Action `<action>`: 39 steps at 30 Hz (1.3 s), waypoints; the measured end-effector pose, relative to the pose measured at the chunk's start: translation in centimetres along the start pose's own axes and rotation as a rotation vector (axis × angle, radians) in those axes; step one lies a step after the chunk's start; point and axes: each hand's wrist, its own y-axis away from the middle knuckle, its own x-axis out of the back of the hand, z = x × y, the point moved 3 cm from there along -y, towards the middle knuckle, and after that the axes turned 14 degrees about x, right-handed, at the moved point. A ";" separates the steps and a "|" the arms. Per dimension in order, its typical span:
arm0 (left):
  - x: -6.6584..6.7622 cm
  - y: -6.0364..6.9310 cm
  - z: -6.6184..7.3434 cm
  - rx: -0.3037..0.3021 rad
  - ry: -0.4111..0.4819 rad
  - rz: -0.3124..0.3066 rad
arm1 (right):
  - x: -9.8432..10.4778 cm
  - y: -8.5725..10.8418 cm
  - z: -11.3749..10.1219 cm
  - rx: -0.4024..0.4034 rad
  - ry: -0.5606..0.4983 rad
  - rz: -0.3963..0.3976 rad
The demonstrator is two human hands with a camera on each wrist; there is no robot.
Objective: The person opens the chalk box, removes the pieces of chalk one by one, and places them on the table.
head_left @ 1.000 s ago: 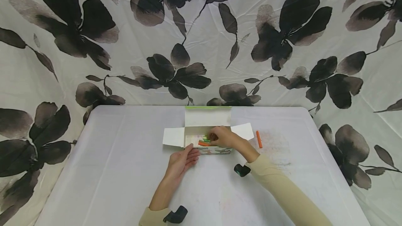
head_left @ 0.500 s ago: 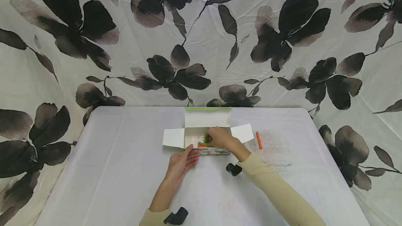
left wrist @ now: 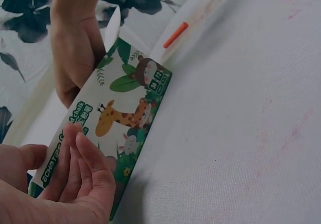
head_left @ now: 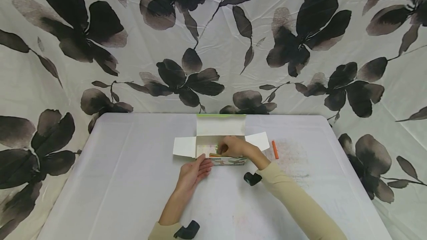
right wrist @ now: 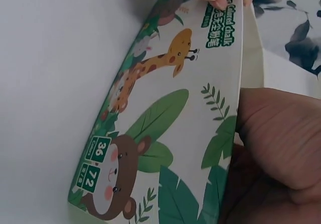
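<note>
A chalk box (head_left: pixel 230 161) with printed animals and "Colored chalk" lettering stands on the table, its lid and side flaps spread. My left hand (head_left: pixel 191 173) pinches the near wall: the thumb (left wrist: pixel 34 156) lies over the top edge, the fingers along the printed front. My right hand (head_left: pixel 235 146) reaches inside with its fingers curled. The box wall hides its fingertips in the right wrist view, so what they hold cannot be made out. Some chalk sticks (head_left: pixel 215 155), orange and brownish green, show in the box beside those fingers.
One orange chalk stick (head_left: pixel 275 149) lies on the white table (head_left: pixel 126 180) right of the box. Reddish and dark chalk smudges mark the cloth around it. A floral curtain (head_left: pixel 213 40) hangs behind the table's far edge. The right flap (head_left: pixel 257 141) extends under my right wrist.
Inside the box, my right hand has shifted slightly and curled further down. The orange stick near its fingers is now mostly covered by a brownish-green one. My left hand stays put.
</note>
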 end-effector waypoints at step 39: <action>0.0 0.3 0.2 0.020 0.009 0.021 | 7.0 10.2 3.5 -0.055 -0.324 0.430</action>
